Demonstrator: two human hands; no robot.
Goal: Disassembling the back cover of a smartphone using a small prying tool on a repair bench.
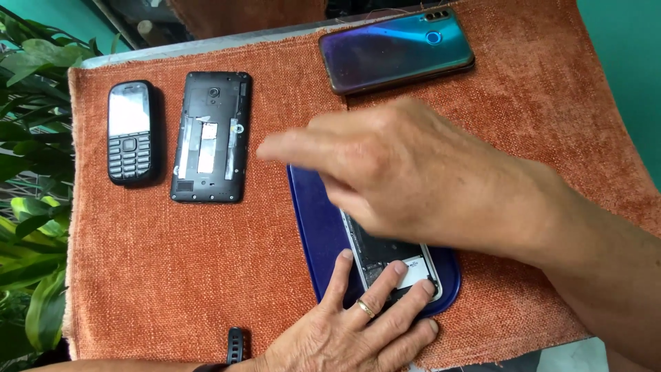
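Hiding most of the opened phone, both hands overlap it.

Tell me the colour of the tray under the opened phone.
The tray is dark blue, seen best in the head view, beneath both hands.

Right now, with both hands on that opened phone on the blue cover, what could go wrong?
1. The left hand pins only the lower end of the opened phone; it may skid on the smooth blue cover.
2. The right hand hides most of the phone, so fingers could press its exposed insides unseen.
3. The right forearm passes close to the blue-purple smartphone by the orange cloth's far edge; a sweep might nudge it.
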